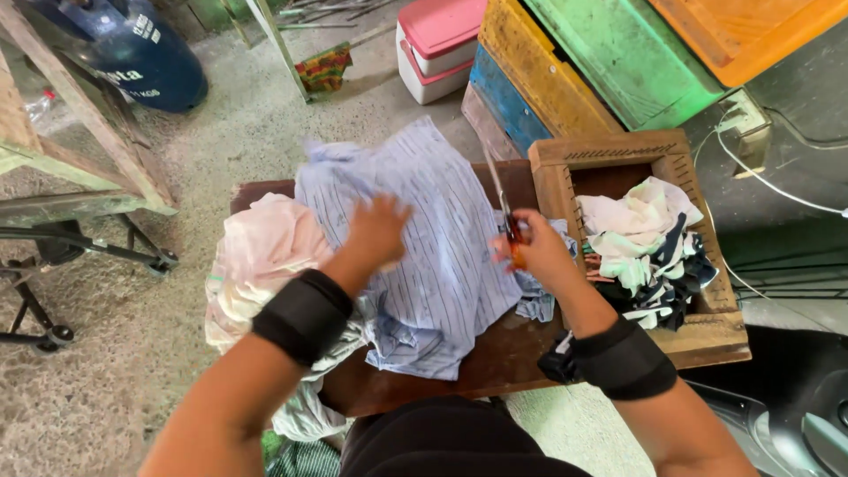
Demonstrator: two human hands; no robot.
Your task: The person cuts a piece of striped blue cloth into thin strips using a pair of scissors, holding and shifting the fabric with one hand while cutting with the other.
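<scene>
Two bare forearms, each with a wrist strap
Left wristband (303,315) and right wristband (624,358) are wide, black, padded; dark clothing below

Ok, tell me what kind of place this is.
Probably a makeshift outdoor or semi-open workshop for cutting up old clothes: rough concrete floor, stacked plastic crates, a wooden box of fabric scraps, and scissors in the right hand over a striped shirt.
</scene>
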